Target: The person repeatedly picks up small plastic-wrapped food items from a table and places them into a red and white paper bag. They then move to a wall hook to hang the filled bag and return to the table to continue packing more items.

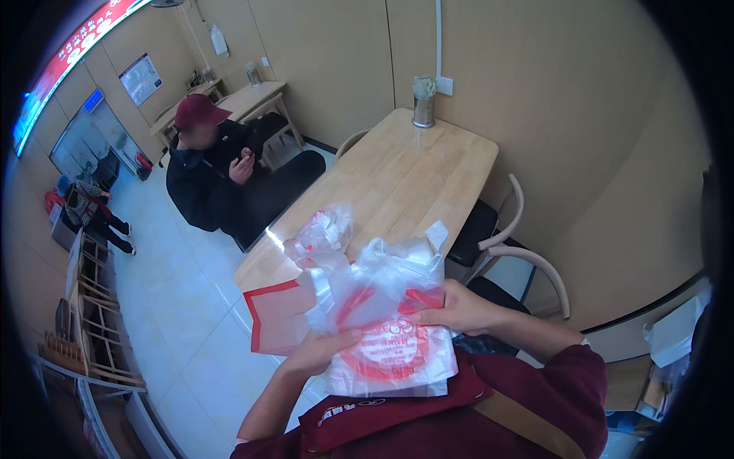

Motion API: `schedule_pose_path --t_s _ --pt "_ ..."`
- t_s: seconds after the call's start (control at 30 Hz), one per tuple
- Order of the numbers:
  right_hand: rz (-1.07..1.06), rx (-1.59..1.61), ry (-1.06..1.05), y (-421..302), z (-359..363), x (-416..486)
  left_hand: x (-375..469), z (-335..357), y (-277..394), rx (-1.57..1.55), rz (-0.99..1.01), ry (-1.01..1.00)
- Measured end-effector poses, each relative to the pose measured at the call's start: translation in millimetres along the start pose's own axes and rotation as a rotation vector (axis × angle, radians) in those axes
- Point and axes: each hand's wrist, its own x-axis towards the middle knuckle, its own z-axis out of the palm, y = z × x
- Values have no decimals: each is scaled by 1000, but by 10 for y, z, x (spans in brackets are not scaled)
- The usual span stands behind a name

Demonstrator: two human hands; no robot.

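Note:
A stack of translucent white plastic carrier bags [395, 350] with red print is held in front of my body, at the near end of a wooden table [424, 166]. My left hand [321, 351] grips its left edge, thumb on top. On the right side my right hand [459, 307] pinches the same stack, its thumb lying over the red print. The bags' crumpled handles spread over the table's near end. Beyond them lies a bunched clear plastic bag [330, 229] with red marks. A red-edged paper or fabric piece [278, 321] juts out at the left, partly covered by the bags.
A metal holder [424, 112] with pale sticks or wrapped items stands at the table's far end. Wooden chairs [510, 252] with black seats are on the right. A person in a red cap [212, 166] sits at the left. Another person [94, 206] stands farther back, near wooden chairs.

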Motion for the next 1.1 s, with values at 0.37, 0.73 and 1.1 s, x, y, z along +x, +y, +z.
schedule_pose_path --t_s 0.37,0.73,1.1 --pt "-787 -539 -158 -546 -104 309 472 -338 503 95 663 -568" --pt "-828 -522 -200 -675 -131 141 635 -457 498 -319 119 -859" --pt "-677 -1000 126 -341 369 -854 662 537 401 758 67 -1037"
